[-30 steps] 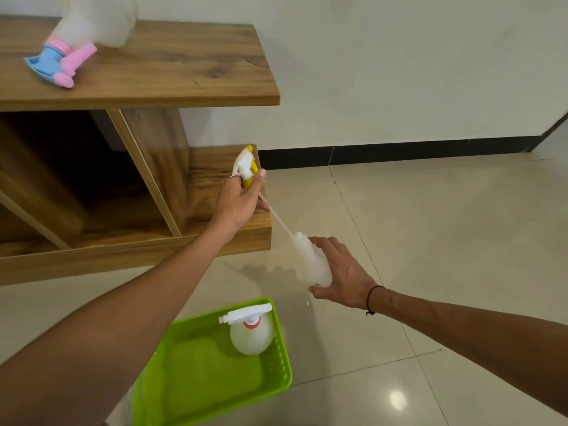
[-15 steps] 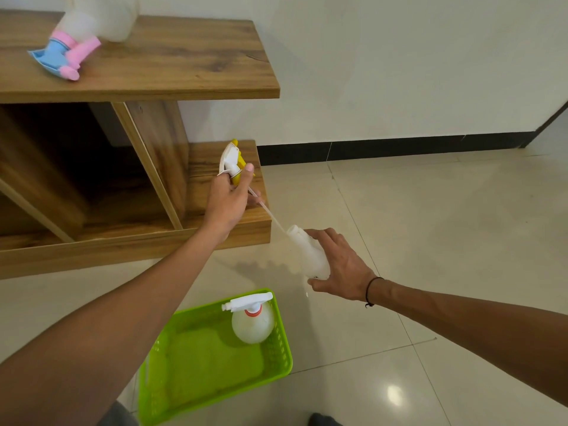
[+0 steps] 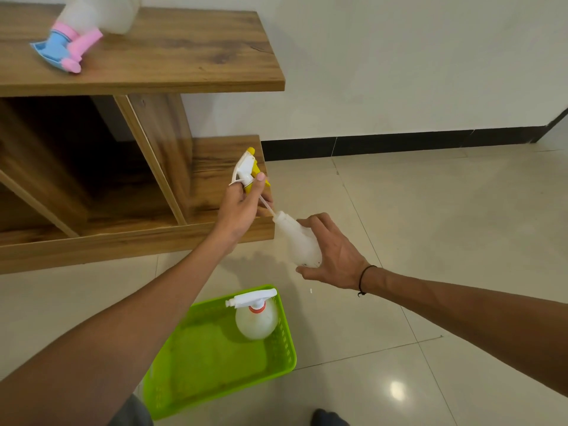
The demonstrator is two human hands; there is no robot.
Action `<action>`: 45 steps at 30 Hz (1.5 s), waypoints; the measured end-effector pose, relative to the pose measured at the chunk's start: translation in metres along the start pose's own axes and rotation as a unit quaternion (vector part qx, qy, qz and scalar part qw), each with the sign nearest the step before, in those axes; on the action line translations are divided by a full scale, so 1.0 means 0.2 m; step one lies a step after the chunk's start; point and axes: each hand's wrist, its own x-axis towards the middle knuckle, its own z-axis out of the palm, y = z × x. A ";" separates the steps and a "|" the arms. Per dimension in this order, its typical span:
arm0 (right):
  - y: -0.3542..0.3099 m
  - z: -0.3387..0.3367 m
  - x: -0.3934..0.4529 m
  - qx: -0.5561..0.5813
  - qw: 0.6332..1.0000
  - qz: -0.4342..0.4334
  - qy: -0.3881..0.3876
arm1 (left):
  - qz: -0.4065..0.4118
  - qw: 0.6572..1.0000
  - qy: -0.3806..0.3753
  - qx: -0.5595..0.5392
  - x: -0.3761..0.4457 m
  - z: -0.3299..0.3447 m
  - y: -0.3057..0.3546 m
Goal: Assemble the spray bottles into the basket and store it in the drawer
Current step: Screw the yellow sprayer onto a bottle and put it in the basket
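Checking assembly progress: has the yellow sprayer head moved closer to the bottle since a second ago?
Yes. The left hand has brought the sprayer head nearer the bottle; less tube shows above its neck.

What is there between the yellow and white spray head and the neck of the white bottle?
In the head view, only the thin dip tube spans from the spray head into the bottle.

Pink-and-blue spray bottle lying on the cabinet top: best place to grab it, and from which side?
Grip the pale body of the pink-and-blue spray bottle, coming down from above. It lies on its side on the cabinet top, body broad and exposed; the trigger head points at the front edge and looks awkward to hold.
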 end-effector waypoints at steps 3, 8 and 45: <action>-0.05 -0.01 0.05 0.020 0.999 -0.001 0.025 | -0.031 0.999 -0.033 -0.021 -0.04 0.03 -0.02; -0.14 -0.02 0.10 0.053 0.997 -0.006 0.056 | -0.086 0.993 -0.051 -0.070 -0.10 0.02 -0.06; -0.38 -0.08 0.26 0.571 0.759 0.241 -0.199 | -0.122 0.928 -0.079 -0.344 -0.32 -0.31 -0.08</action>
